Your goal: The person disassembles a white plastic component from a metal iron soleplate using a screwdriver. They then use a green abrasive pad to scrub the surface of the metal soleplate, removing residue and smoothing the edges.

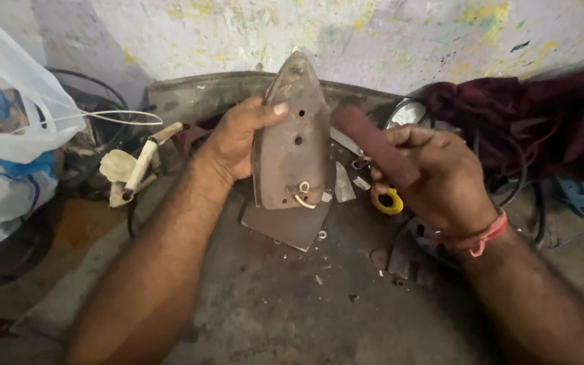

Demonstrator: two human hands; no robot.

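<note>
The left hand [234, 138] grips one rusty brown, pointed iron soleplate [290, 135] upright at centre frame, fingers curled round its edge. At three o'clock, the right hand [434, 172] pinches one reddish abrasive strip [373, 145] against it. Rust covers most of the plate, so cleaning looks barely begun. One flat metal plate [292, 226] lies beneath at six o'clock.

A rough repair workshop. Loose screws and metal parts litter the grimy table [292, 297] below the left hand [234, 138]. Tangled cables [522, 182] lie beyond the right hand [434, 176], under a paint-stained wall [373, 34].
</note>
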